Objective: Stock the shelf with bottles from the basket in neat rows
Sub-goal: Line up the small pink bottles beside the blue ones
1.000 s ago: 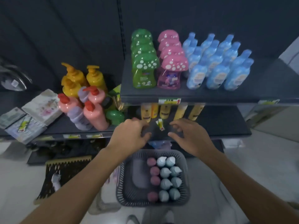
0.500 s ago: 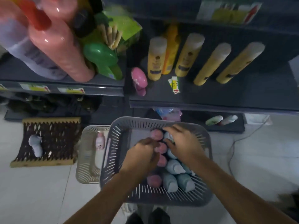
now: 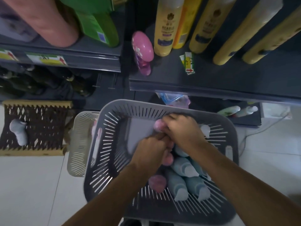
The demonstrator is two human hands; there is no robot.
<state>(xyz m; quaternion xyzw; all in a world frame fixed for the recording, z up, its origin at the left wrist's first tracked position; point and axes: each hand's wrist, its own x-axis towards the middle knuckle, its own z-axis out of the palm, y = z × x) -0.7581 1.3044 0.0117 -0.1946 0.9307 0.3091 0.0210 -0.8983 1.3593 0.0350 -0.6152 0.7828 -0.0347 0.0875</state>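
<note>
A grey slotted basket (image 3: 146, 106) sits on the floor below the dark shelf (image 3: 211, 79). Inside it lie several teal bottles (image 3: 180, 167) and a loose pink bottle (image 3: 157, 183). Both my hands are down in the basket, close together. My right hand (image 3: 182, 132) is closed around a pink bottle whose end (image 3: 158, 127) sticks out past the fingers. My left hand (image 3: 151, 150) is curled on another pink bottle (image 3: 168, 159), mostly hidden under it. On the shelf a pink bottle (image 3: 142, 49) stands left of a row of yellow bottles (image 3: 166, 30).
A beige basket (image 3: 78, 144) stands against the grey one's left side. Further left a brown woven tray (image 3: 40, 128) holds a pale bottle (image 3: 18, 132). A loose price tag (image 3: 188, 62) lies on the shelf. Pink and green bottles (image 3: 97, 26) fill the left shelf.
My head has dropped closer to the basket. Both hands came down from the shelf edge into the basket and have closed on pink bottles.
</note>
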